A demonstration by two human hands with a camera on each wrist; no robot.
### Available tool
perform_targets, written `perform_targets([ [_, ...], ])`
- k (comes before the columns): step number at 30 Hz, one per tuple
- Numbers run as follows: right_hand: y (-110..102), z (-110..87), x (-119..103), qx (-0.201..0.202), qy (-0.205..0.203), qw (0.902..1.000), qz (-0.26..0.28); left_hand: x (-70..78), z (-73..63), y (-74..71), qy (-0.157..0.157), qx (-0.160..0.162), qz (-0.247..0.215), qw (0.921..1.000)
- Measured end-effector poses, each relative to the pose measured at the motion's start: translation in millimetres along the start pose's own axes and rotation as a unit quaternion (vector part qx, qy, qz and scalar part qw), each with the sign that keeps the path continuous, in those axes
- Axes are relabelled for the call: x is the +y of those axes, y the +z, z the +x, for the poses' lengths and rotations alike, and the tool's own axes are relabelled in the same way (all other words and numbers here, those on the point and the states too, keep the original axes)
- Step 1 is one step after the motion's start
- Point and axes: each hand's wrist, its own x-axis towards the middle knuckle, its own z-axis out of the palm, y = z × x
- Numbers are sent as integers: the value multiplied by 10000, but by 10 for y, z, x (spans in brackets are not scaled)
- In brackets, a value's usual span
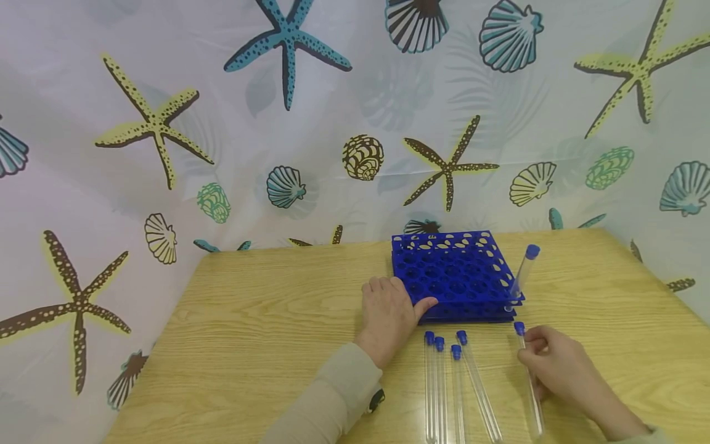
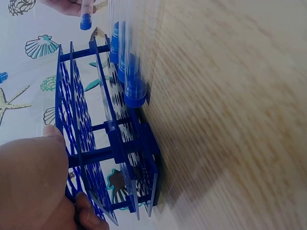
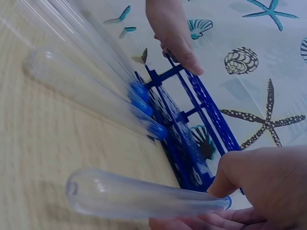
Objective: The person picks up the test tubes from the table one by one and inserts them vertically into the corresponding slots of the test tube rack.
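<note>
Held tube: your right hand (image 1: pixel 566 364) has the clear test tube (image 1: pixel 534 401), just short of the near right corner of the blue test-tube rack (image 1: pixel 455 274). Long axis runs roughly toward and away from you: blue cap (image 1: pixel 519 328) foremost, pointing at that corner, round end back toward you and a little right. So the tube lies across your grip, at a slant rather than upright. Cap and rack look near but apart. Whether the round end touches the wooden table (image 1: pixel 266 320), I cannot tell.

Right grip: pinched, no slack gap. Your thumb bears on the tube just below the cap, fingers on the other side; most of the length sticks out behind the pinch.

Left grip: your left hand (image 1: pixel 388 311) is wrapped on the rack's near left corner, thumb along the near top edge, fingers curled over the left side. It has the rack and no tube.

Nearby: one capped test tube (image 1: pixel 523 272) sits in the rack's near right corner, cap up, tilted right; your right hand is the nearer to it. Four loose tubes (image 1: pixel 458 394) lie on the table between your forearms, capped ends toward the rack.
</note>
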Motion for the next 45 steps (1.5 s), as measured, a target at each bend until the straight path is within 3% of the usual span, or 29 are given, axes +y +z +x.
perform_targets([
  [14,-419,105,-53,40,-128,9998,-128,2,-3,-14,5,38,38,10000],
  [27,-666,268,-249,529,-787,9947,-396,-6,-6,-5,41,13,73,10000],
  [39,-820,398,-391,1343,-1573,9768,-556,-8,10,4,44,-91,41,9999],
  [45,-861,486,-446,1805,-1940,9629,-504,-4,15,7,41,-135,-49,9999],
])
